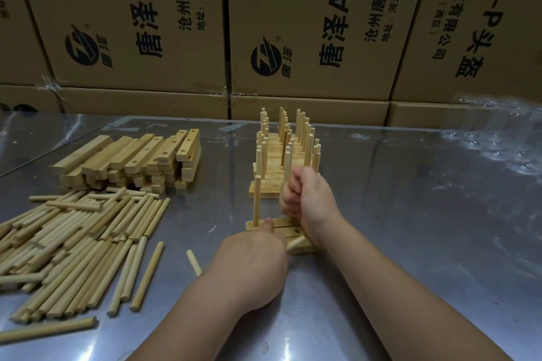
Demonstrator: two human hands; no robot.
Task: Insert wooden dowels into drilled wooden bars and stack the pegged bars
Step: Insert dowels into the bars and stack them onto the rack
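My right hand (pixel 311 202) is balled into a fist around a dowel (pixel 293 215) that stands upright over the drilled bar (pixel 281 230) lying on the desk (pixel 396 243) in front of me — my fingers (pixel 289 193) are curled tight, and the dowel's top end is hidden inside the fist. My left hand (pixel 252 267) rests on the near side of the same bar, its fingers closed over a second dowel (pixel 295 243) whose tip pokes out to the right, while the forefinger presses down on the bar's top. One peg (pixel 257 202) already stands upright near the bar's left end, and an open hole shows near the right end, just beside my right wrist.

Behind the bar sits the stack of pegged bars (pixel 281 161), pegs pointing up in rows. To my left lies a loose heap of dowels (pixel 73 243), and behind that a pile of blank drilled bars (pixel 132 161). One short dowel (pixel 194 262) lies by my left wrist. Cardboard boxes (pixel 293 23) with printed lettering wall off the far edge of the desk — clear plastic wrap (pixel 498 138) is bunched at the right.
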